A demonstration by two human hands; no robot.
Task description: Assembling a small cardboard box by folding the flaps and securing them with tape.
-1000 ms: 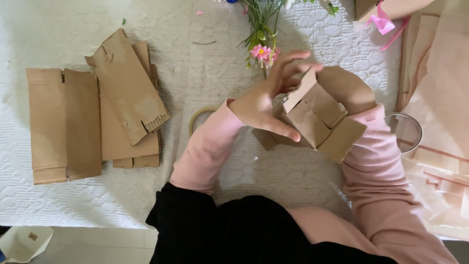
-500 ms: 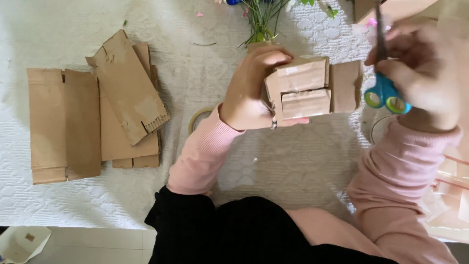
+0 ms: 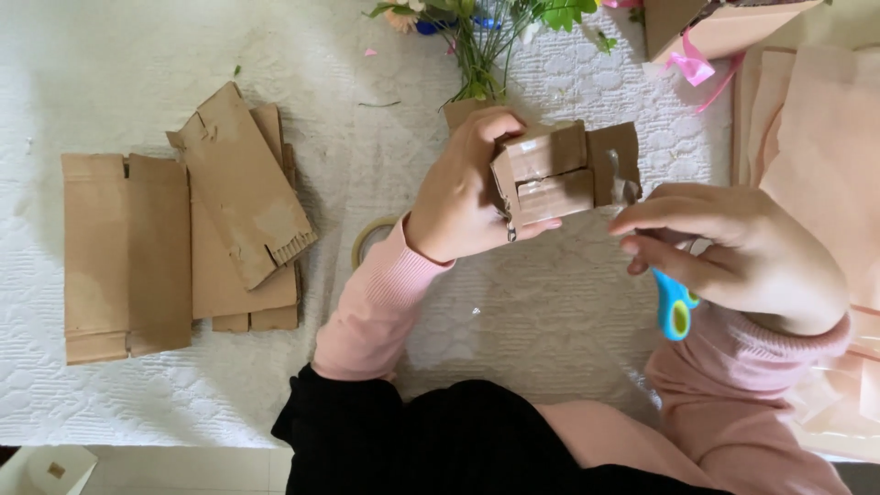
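Observation:
My left hand (image 3: 458, 197) grips a small brown cardboard box (image 3: 561, 172) and holds it above the white quilted cloth; clear tape shines across its closed flaps. My right hand (image 3: 733, 252) is just right of the box, closed around blue-handled scissors (image 3: 676, 310) whose handle sticks out below the palm. The blades are hidden behind my fingers near the box's right edge.
Flattened cardboard pieces (image 3: 183, 243) lie in a pile at the left. A tape roll (image 3: 371, 238) peeks out beside my left wrist. Flowers (image 3: 481, 41) lie at the top, a box with pink ribbon (image 3: 692, 66) top right, and pale pink paper sheets (image 3: 816, 156) at the right.
My right hand with the scissors has come down from the upper right to the box's right side. The left hand has kept the box, turning it slightly.

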